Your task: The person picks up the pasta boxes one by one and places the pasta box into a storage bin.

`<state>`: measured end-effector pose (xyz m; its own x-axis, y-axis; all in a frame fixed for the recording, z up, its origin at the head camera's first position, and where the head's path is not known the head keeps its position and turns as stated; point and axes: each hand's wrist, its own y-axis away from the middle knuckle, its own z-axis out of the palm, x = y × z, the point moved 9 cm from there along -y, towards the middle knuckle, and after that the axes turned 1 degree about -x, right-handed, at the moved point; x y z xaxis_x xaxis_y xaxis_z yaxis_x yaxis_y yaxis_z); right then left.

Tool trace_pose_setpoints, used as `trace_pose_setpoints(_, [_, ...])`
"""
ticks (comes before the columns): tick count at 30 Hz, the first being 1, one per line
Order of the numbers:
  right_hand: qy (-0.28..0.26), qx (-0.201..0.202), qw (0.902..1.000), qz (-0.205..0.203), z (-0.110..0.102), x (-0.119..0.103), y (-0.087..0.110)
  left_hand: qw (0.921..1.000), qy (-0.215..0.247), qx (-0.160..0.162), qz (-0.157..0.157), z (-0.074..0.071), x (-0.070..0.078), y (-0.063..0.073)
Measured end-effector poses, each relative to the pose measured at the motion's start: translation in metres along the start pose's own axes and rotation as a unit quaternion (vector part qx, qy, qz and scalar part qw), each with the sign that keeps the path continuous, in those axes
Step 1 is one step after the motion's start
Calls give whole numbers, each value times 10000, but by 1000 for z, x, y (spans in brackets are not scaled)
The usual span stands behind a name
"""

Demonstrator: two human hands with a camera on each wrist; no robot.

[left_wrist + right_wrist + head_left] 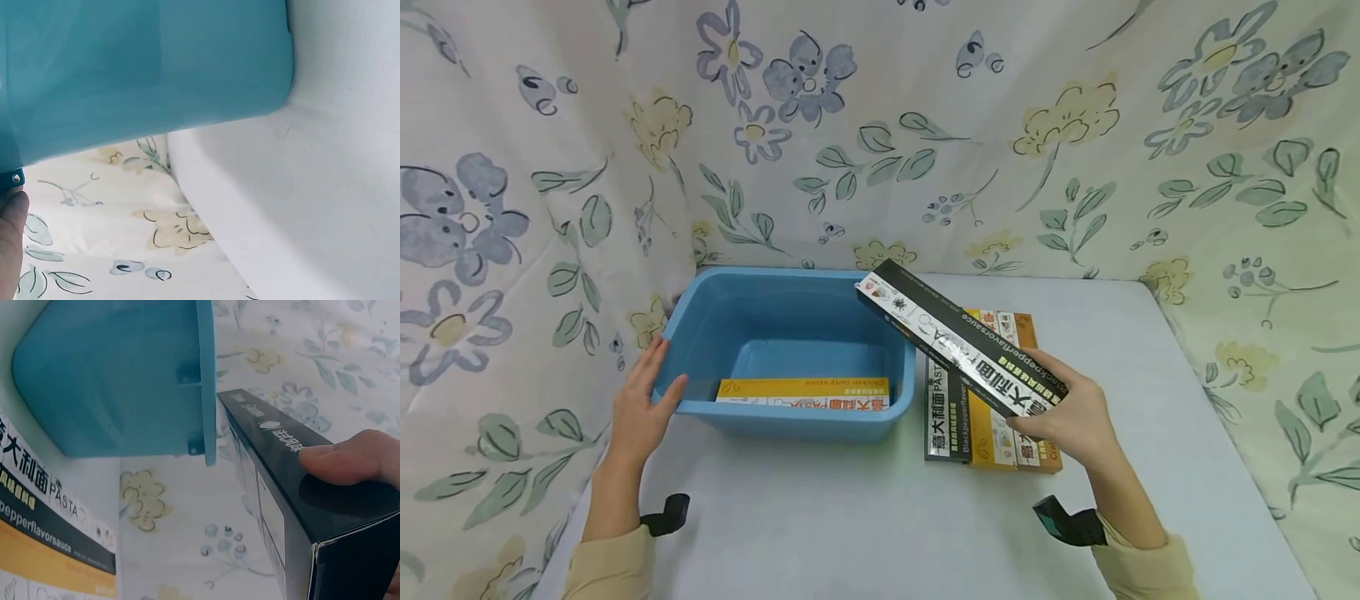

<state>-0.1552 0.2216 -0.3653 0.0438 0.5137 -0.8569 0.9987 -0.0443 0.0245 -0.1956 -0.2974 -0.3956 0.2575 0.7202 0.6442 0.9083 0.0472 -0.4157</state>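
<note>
My right hand (pixel 1071 412) grips one end of a black and white pasta box (pixel 958 337), its thumb on the black face in the right wrist view. The box is tilted, its far end raised over the right rim of a blue plastic bin (pixel 805 423). With thumb and fingers spread, my left hand (pixel 642 408) touches the bin's rim at the front left corner. Inside the bin, a yellow and white pasta box (pixel 805 388) lies along the front wall. Beside the bin on the right lie a black pasta box (pixel 946 417) and orange-yellow pasta boxes (pixel 1026 454).
A white table (pixel 850 517) carries the bin and boxes. Floral curtains (pixel 925 167) hang behind it and along both sides. The bin stands near the table's back left corner.
</note>
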Motion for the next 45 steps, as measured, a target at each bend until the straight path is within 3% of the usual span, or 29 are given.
trace_pose_setpoints(11, [-54, -192, 9998, 11, 7, -3, -3, 9986, -167, -493, 28, 3, 5, -3])
trace_pose_setpoints(19, [56, -258, 9996, -23, 9, -9, -6, 9981, -216, -570, -55, 2, 3, 0])
trace_pose_setpoints(34, [328, -486, 9979, -283, 24, -25, -28, 9895, -822, -1186, -54, 3, 5, -4])
trace_pose_setpoints(39, [233, -728, 9969, -167, 32, -31, -41, 9868, -1003, -1268, -49, 3, 6, -5])
trace_pose_setpoints(45, [316, -965, 9941, -372, 43, -39, -52, 9848, -1193, -1265, 7, 3, 9, -6])
